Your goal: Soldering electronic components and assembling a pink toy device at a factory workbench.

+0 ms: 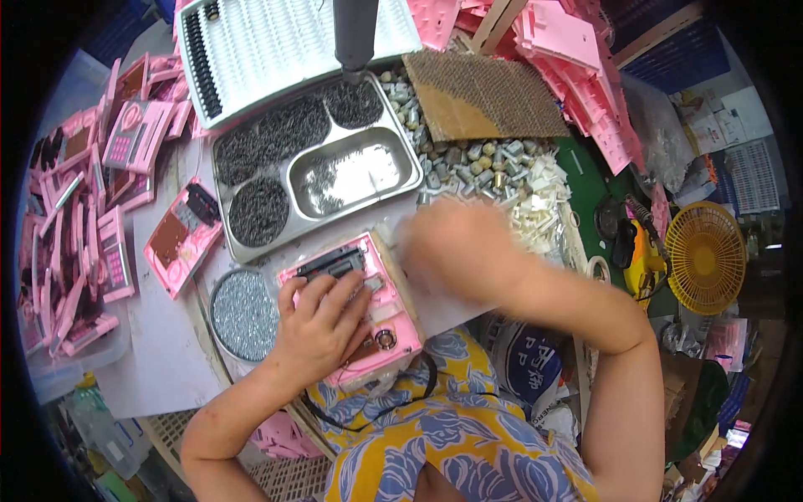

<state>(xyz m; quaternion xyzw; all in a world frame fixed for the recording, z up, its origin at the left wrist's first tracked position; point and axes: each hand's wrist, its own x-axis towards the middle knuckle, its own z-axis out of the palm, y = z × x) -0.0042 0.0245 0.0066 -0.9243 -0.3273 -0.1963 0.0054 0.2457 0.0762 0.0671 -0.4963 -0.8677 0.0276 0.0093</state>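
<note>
A pink plastic device housing [407, 332] lies in front of me with its inside up, showing a black strip part, a small round metal part and a brown board. My left hand [322, 322] rests over its left side and holds it, fingers curled across the inside; the thumb is hard to see. Just right of the housing, my right hand [456, 247] is smeared by motion near a heap of small metal cylinders [477, 171]. Its fingers cannot be made out, nor whether they hold anything.
A steel compartment tray [355, 174] of dark screws or springs stands beyond the housing. Left of it are a round dish of small silvery pieces [244, 314] and another pink housing [184, 238]. Pink devices [117, 243] pile up far left. Cardboard [485, 96] and white pieces [539, 201] lie right.
</note>
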